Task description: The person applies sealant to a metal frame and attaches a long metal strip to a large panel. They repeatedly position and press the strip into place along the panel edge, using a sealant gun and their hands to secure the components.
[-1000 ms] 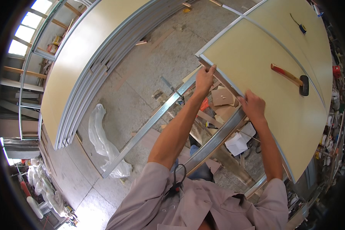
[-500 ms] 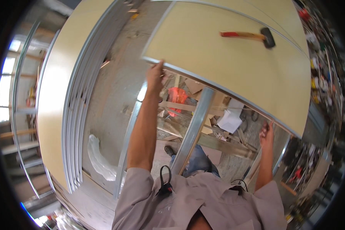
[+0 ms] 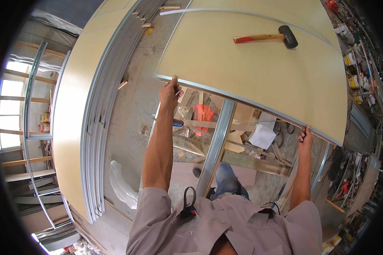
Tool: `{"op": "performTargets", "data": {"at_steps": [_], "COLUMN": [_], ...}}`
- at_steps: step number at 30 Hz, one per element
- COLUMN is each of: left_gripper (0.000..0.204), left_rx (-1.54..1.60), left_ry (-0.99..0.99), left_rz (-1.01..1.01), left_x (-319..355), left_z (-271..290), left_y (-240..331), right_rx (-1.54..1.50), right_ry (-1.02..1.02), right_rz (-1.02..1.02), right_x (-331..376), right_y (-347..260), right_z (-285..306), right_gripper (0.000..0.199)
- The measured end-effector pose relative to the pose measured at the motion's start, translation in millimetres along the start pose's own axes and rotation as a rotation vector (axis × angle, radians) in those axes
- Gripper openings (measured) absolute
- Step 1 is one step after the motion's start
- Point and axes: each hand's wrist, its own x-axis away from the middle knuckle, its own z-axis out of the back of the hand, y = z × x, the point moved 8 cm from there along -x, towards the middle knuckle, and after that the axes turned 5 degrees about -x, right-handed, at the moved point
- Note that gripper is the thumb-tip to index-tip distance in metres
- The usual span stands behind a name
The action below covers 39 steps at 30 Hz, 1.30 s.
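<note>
A pale yellow panel (image 3: 242, 63) with a metal-trimmed near edge lies in front of me. My left hand (image 3: 170, 92) grips that edge near its left corner, thumb on top and fingers curled below. Toward the right corner, my right hand (image 3: 305, 139) holds the same edge, its fingers bent underneath. A mallet (image 3: 266, 37) with a black head and a wooden, red-ended handle rests on the panel, beyond both hands. Across the panel's far part runs a thin pale strip (image 3: 225, 11). Beside my left forearm is a tool with a blue handle (image 3: 178, 123), partly hidden by the arm.
Metal supports (image 3: 217, 142) stand under and before the panel. Stacked metal-edged panels (image 3: 100, 123) stand at the left. Below lie wood scraps, an orange-red plastic bag (image 3: 203, 115) and a white sheet (image 3: 261, 135). Cluttered shelving (image 3: 355, 76) lines the right side.
The view has turned slightly, shifting the whole scene in it. Both hands stay on the panel's near edge, and the mallet still lies on top.
</note>
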Motion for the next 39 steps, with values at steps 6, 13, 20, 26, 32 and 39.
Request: {"op": "performTargets", "data": {"at_steps": [6, 13, 20, 26, 32, 39], "left_gripper": [0.046, 0.027, 0.021, 0.022, 0.022, 0.021], "left_rx": [-0.320, -0.524, -0.584, -0.546, -0.424, -0.400], "left_ry": [0.024, 0.354, 0.668, 0.777, 0.800, 1.074], "left_rz": [-0.089, -0.329, -0.366, -0.371, -0.549, -0.386], "left_x": [59.9, 235.2, 389.2, 482.5, 606.3, 831.4], "left_z": [38.4, 181.3, 313.3, 340.1, 399.4, 547.7], "left_y": [-11.8, -50.3, -115.0, -136.0, -172.1, -316.0], "right_rx": [0.030, -0.094, 0.003, 0.179, 0.622, 0.993], "right_ry": [-0.040, 0.018, -0.259, -0.563, -0.966, -1.247], "right_rz": [-0.074, -0.184, -0.359, -0.362, -0.079, 0.564], "right_x": [-13.9, 18.8, 92.2, 231.3, 429.1, 615.0], "right_y": [4.2, 25.9, 108.9, 162.9, 227.9, 311.6], "right_z": [5.3, -15.1, -69.2, -121.4, -103.2, -16.2], "right_gripper": [0.027, 0.045, 0.027, 0.022, 0.023, 0.024]}}
